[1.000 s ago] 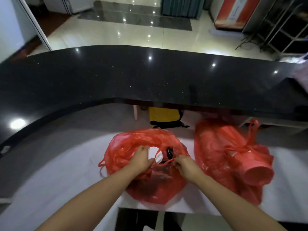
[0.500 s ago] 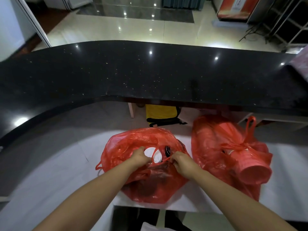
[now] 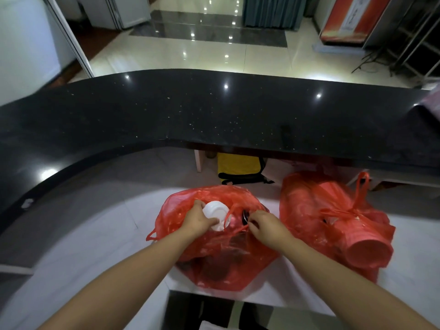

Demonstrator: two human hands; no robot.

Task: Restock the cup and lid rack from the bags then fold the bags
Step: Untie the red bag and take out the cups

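Observation:
Two red plastic bags lie on the white lower counter. The near bag is open at its top. My left hand grips a stack of white lids that sticks out of the bag's mouth. My right hand pinches the bag's thin red handle at the opening, beside a dark lid just visible inside. The second bag lies to the right, tied shut, with a stack of cups showing through the red film. No rack is in view.
A raised black stone bar top curves across behind the white counter. Under it sits a yellow and black bag. The white counter's front edge has a dark gap below my arms. Glossy floor lies beyond.
My left hand has drawn the white lids further out of the near bag, so more of the stack shows. My right hand still holds the handle. The camera tilted slightly.

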